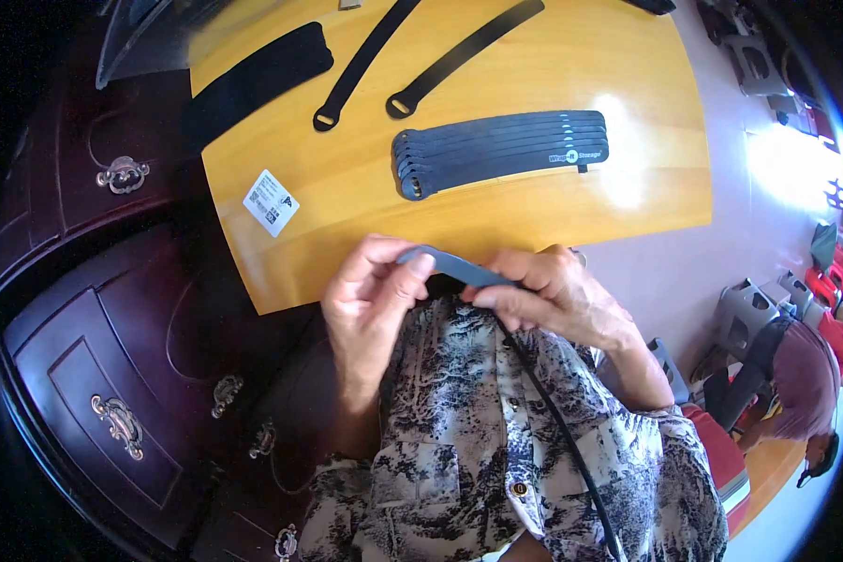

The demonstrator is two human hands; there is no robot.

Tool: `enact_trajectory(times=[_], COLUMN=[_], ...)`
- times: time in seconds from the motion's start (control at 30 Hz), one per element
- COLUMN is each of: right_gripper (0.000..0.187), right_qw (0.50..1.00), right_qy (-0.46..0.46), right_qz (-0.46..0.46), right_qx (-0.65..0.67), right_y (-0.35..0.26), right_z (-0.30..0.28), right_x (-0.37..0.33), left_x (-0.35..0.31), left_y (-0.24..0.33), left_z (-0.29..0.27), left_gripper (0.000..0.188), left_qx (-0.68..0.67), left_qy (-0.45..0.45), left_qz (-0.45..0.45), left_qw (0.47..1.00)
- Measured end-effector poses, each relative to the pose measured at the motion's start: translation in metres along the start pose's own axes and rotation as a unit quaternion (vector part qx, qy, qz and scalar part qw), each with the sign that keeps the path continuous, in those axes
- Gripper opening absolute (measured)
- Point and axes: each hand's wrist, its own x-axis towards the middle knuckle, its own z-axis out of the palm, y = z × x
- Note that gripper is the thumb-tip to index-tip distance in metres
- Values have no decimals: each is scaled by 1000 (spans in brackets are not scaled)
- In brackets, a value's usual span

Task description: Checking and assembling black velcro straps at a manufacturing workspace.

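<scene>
Close in front of my body, both hands are at a grey-black strap (461, 270) stretched between them. My left hand (370, 295) pinches one end between thumb and fingers. The other end is gripped by my right hand (560, 298), whose fingers partly hide it. Just beyond my hands, a fanned stack of black storage straps (496, 155) lies on the yellow table (347, 201). Farther back lie two loose straps with slotted ends, a left one (361, 70) and a right one (468, 54).
A wide black strap bundle (267, 82) lies at the table's far left, with a white label card (272, 202) nearer. Dark wooden cabinets (94, 375) with metal handles stand at left. A black cord (562, 426) runs down my patterned shirt. Right, a person (801, 379) is near grey stools (747, 318).
</scene>
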Motion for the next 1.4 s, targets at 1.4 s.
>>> enact_trajectory(times=[1.4], right_gripper=[13], right_qw=[940], right_qy=[312], right_qz=[119], right_qx=[69], right_y=[21], right_z=[-57], right_x=[-33], left_x=[16], left_y=[-21], left_z=[-11], left_gripper=[9], left_qx=[109], left_qy=[109], left_qz=[10], left_qw=[988])
